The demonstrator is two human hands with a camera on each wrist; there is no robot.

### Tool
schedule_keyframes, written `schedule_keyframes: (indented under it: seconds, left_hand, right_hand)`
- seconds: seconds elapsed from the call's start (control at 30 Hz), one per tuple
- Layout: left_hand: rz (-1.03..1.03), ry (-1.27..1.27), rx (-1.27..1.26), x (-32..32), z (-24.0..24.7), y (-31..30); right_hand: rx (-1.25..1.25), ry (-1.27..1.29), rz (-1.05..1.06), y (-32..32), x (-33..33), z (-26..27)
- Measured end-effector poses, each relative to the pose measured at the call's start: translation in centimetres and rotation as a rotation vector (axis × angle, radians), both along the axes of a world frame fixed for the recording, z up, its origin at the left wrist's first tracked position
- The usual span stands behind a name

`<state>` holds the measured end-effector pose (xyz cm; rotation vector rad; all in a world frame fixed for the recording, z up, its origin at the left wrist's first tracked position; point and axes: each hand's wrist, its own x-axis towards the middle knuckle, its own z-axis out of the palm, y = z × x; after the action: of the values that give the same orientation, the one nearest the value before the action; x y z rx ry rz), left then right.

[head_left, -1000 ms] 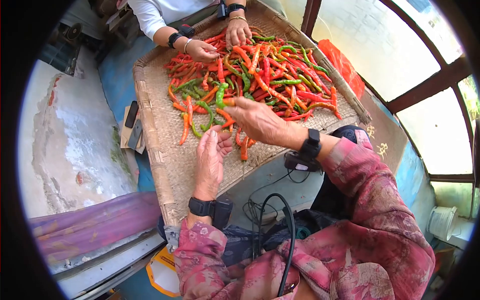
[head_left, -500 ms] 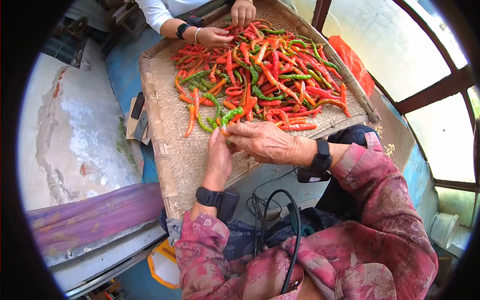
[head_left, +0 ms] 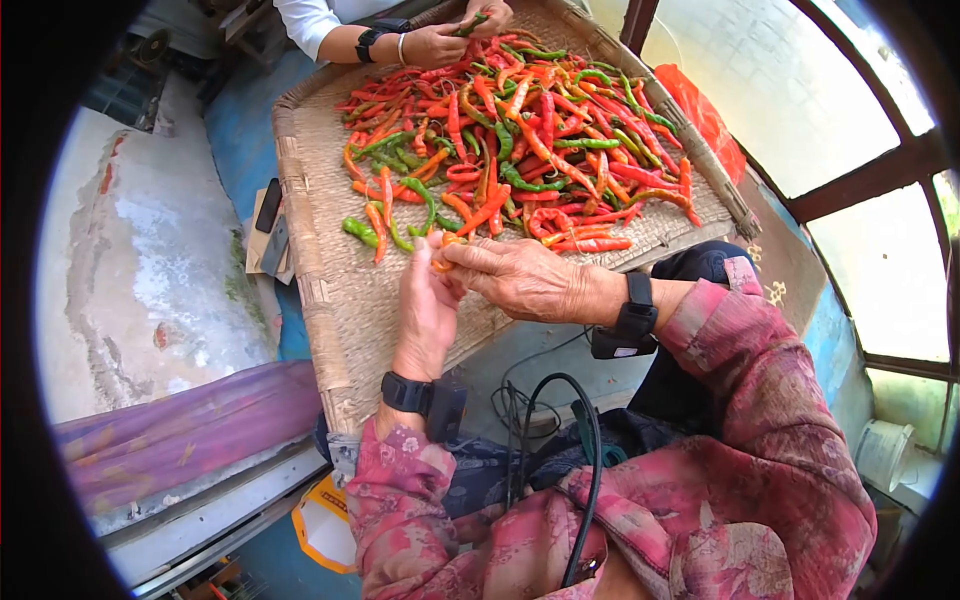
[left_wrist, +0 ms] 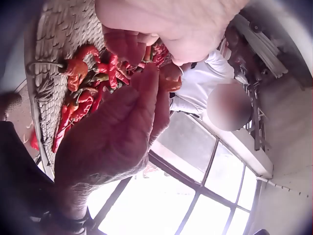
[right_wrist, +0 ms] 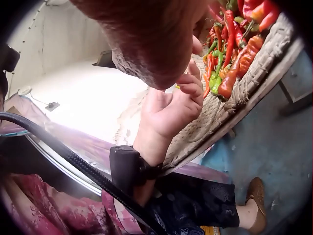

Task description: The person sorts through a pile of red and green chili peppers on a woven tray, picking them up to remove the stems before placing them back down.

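An orange chili pepper is held between my two hands, over the near edge of a woven tray. My right hand pinches it between thumb and fingers; part of the pepper sticks out past the fingertips in the left wrist view. My left hand meets it from the other side, fingers curled at it, palm turned up in the right wrist view. Beyond them spreads a heap of red, orange and green chilies. A green chili lies apart on the left of the heap.
Across the tray another person's hands hold a dark green chili. Two phones lie on a board left of the tray. A red plastic bag sits by the right rim. A black cable loops over my lap.
The green chili that was in my hands now lies on the tray's left side. Both hands are now on an orange chili. The other person's hands have come together around a dark green chili.
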<state>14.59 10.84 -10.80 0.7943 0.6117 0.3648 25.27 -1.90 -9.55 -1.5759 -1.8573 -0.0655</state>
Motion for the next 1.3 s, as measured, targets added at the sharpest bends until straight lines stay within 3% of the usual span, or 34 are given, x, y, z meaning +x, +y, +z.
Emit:
schedule_keyframes:
  seconds: [0.03,0.2,0.27,0.4,0.53,0.6,0.7,0.8,0.93,1.03,1.17,1.3]
  left_hand:
    - [-0.124,-0.013,0.035,0.0,0.0,-0.3]
    - [-0.223,-0.028,0.000,-0.2,1.0,-0.6]
    - [-0.135,0.041,0.164,0.0,1.0,-0.8]
    - [-0.072,0.042,0.189,0.1,0.7,-0.3]
    - [0.138,-0.015,0.148,0.0,1.1,2.0]
    - [0.351,-0.081,-0.002,0.0,0.5,3.0]
    - [0.347,-0.117,0.007,-0.3,0.1,3.3]
    - [0.361,-0.065,0.062,-0.4,1.0,2.2]
    - [0.268,0.034,0.221,-0.2,1.6,1.4]
    - [0.105,0.067,0.336,-0.1,1.5,0.6]
    - [-0.078,0.095,0.386,-0.3,0.6,0.5]
    - [-0.213,0.144,0.414,-0.1,0.2,-0.3]
  right_hand:
    - [0.037,-0.009,0.006,0.1,0.0,-0.1]
    - [0.052,-0.110,0.000,0.2,0.1,-0.2]
    - [0.100,-0.115,0.016,0.1,0.0,0.0]
    - [0.011,-0.067,0.028,0.0,0.8,0.7]
    - [-0.161,-0.151,-0.221,0.3,3.2,0.6]
    - [-0.266,-0.205,-0.342,0.2,4.3,0.4]
    - [-0.400,-0.306,-0.383,0.4,5.4,-1.1]
    - [-0.369,-0.415,-0.370,0.5,5.4,-1.9]
    - [-0.352,-0.459,-0.396,1.0,5.5,-2.3]
    - [-0.474,-0.432,-0.356,1.4,5.6,-1.8]
    - [-0.429,-0.401,-0.382,1.8,5.8,-2.1]
    - [-0.276,-0.174,-0.331,1.9,5.5,-2.4]
